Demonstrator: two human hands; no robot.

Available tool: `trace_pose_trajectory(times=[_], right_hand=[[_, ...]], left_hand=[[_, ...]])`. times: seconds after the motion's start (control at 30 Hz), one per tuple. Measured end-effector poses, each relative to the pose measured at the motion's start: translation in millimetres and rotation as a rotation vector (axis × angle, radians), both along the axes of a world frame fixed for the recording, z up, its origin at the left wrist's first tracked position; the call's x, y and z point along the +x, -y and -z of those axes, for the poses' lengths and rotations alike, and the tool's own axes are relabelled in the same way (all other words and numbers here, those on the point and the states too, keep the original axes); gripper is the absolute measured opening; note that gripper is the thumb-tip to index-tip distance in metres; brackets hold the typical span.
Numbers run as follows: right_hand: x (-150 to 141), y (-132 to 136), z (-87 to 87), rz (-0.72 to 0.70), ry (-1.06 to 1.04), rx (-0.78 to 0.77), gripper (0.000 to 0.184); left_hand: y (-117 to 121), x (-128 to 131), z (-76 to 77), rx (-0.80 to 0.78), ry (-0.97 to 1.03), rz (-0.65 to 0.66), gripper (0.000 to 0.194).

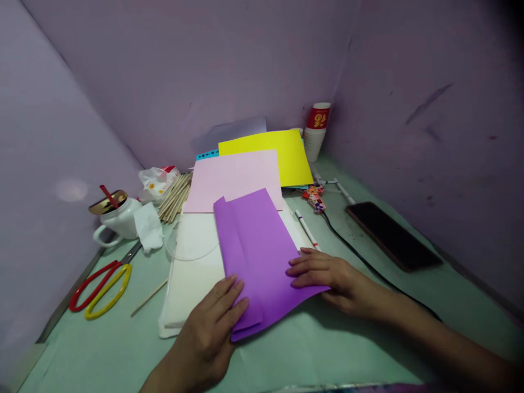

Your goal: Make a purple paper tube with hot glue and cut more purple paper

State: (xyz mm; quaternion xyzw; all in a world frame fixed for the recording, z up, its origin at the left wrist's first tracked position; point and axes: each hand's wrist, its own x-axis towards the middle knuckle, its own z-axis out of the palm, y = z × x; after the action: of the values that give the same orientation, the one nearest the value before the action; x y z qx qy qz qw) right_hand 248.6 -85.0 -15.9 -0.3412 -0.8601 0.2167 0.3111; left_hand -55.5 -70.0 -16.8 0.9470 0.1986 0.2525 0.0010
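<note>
A sheet of purple paper (266,245) lies over a white pad (192,284), its left edge folded over in a strip. My left hand (213,322) grips the lower left of the sheet, fingers on top of the folded strip; the thumb is hidden. At the right edge my right hand (327,275) has its fingers on the paper, with the lower right corner lifted off the table between fingers and palm. Behind the purple paper are a pink sheet (241,174) and a yellow sheet (290,158).
Scissors (117,273), a thin stick (149,297), a white mug (123,218), a tissue (148,226) and a bundle of sticks (175,199) are on the left. To the right are a white pen (307,230), a black cable (360,259), a phone (391,234) and stacked paper cups (316,134).
</note>
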Motion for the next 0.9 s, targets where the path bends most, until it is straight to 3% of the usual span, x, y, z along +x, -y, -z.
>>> trace_pose_trajectory(times=[0.1, 0.23, 0.37, 0.43, 0.5, 0.63, 0.9], right_hand=[[-5.9, -0.2, -3.9, 0.096, -0.071, -0.064, 0.022], [-17.5, -3.4, -13.1, 0.289, -0.152, -0.263, 0.018], [-26.6, -9.0, -17.9, 0.365, -0.225, -0.532, 0.027], [-29.4, -11.1, -17.6, 0.388, -0.240, -0.594, 0.029], [-31.4, -12.4, -16.5, 0.419, -0.230, -0.592, 0.031], [-33.9, -13.6, -13.8, 0.492, -0.180, -0.517, 0.033], [-29.4, -7.7, -11.1, 0.609, -0.064, -0.404, 0.039]], left_hand=[[-0.7, 0.2, -1.1, -0.098, 0.135, -0.049, 0.036], [0.7, 4.0, -7.3, -0.280, 0.280, -0.163, 0.027], [2.9, 11.7, -18.0, -0.567, 0.382, -0.269, 0.018], [2.4, 16.5, -23.4, -0.732, 0.403, -0.350, 0.027], [0.4, 21.0, -26.2, -0.808, 0.390, -0.454, 0.035], [-5.1, 26.2, -21.9, -0.756, 0.376, -0.711, 0.043], [-11.5, 36.2, -24.2, -0.864, 0.348, -0.884, 0.047]])
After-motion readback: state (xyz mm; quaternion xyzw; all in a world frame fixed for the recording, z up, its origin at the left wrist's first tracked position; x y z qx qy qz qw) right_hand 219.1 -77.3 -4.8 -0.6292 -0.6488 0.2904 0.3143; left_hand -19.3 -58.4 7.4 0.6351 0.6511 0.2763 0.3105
